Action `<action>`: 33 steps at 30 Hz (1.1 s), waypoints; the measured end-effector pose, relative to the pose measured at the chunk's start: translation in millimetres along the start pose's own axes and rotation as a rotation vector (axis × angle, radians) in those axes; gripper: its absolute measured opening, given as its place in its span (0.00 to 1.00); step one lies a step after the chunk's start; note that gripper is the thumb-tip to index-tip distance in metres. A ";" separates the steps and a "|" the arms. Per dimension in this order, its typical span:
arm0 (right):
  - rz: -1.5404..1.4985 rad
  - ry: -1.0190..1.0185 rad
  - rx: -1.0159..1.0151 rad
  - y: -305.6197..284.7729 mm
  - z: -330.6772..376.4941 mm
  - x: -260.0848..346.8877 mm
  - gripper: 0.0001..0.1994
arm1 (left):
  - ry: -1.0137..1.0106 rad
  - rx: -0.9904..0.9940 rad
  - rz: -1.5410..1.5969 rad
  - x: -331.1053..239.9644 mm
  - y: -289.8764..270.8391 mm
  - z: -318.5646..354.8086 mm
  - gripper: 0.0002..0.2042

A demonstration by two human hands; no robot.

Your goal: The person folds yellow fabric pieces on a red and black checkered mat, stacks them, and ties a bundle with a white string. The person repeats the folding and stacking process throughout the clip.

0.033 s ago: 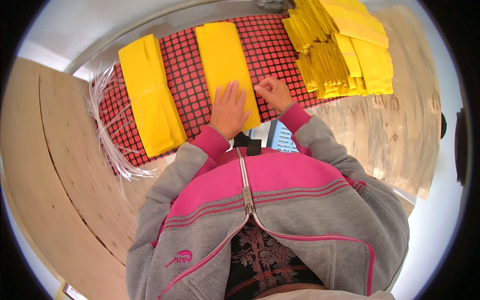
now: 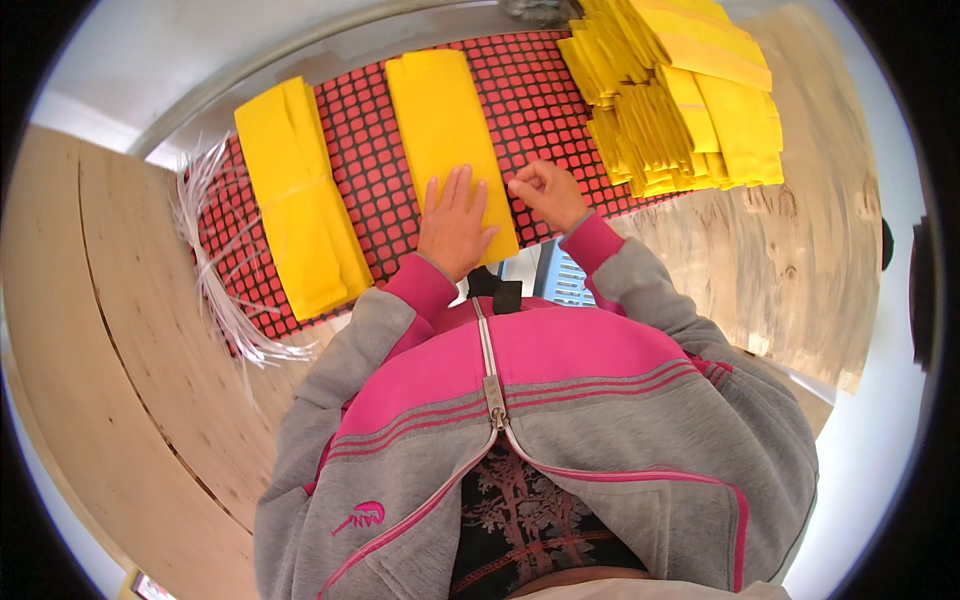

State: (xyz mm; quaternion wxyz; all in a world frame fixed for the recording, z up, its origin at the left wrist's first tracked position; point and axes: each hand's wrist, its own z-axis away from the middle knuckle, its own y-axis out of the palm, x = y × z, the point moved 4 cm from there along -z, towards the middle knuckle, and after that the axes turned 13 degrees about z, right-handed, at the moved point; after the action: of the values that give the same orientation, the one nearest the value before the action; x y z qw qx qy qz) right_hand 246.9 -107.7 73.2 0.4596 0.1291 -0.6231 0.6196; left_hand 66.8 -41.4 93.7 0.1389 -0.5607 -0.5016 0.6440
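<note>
A folded yellow fabric piece [image 2: 437, 110] lies lengthwise on the red and black patterned mat [image 2: 362, 150]. My left hand [image 2: 457, 225] rests flat on its near end, palm down, fingers slightly spread. Just off its right edge, over the mat, is my right hand [image 2: 550, 193]. The fingers of that hand are curled, thumb against forefinger; whether anything small is between them cannot be seen. To the left lies a thicker yellow bundle [image 2: 300, 200], with a thin band around its middle.
Thin white strips [image 2: 205, 240] lie loose at the mat's left end. A large pile of folded yellow fabric pieces [image 2: 690, 120] stands at the far right. Wooden boards [image 2: 780, 270] lie on both sides. Below the table edge, a blue plastic basket [image 2: 567, 278] shows in part.
</note>
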 end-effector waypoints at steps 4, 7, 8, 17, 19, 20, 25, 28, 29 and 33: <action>-0.088 0.022 0.119 -36.7 38.0 21.4 0.09 | -0.058 0.033 -0.075 13.9 9.3 -2.3 0.34; -0.195 0.074 0.202 -67.1 60.3 38.0 0.09 | -0.057 0.038 -0.088 19.6 17.5 -5.3 0.35; -0.218 0.017 0.194 -79.1 65.7 46.3 0.09 | -0.058 0.042 -0.083 20.6 20.1 -5.4 0.35; -0.313 -0.027 -0.153 -240.2 94.1 55.2 0.08 | -0.003 0.092 -0.121 23.1 32.7 -4.7 0.35; -0.229 -0.004 -0.295 -283.0 89.5 41.2 0.09 | 0.000 0.091 -0.127 23.7 31.9 -3.3 0.35; -0.178 0.044 -0.362 -305.0 87.3 32.5 0.09 | 0.014 0.085 -0.123 23.6 31.7 -3.6 0.35; -0.318 0.276 -0.452 -384.6 49.1 -33.0 0.12 | 0.009 0.110 -0.122 24.2 33.9 -3.0 0.35; -0.805 0.356 -0.350 -402.4 10.1 -70.6 0.17 | 0.008 0.110 -0.117 24.0 34.8 -3.5 0.35; -0.869 0.405 -0.351 -404.4 -3.3 -80.1 0.19 | 0.011 0.107 -0.126 23.8 35.0 -3.9 0.35; -0.937 0.573 -0.390 -403.8 -36.5 -96.1 0.26 | 0.018 0.106 -0.115 25.1 34.8 -3.8 0.35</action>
State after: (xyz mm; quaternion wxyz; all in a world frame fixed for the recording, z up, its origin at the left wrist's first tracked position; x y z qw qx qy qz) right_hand 609.2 -194.8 259.7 0.8502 0.1311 -0.4527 0.2344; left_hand 75.1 -36.9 51.7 0.2098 -0.5284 -0.4970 0.6556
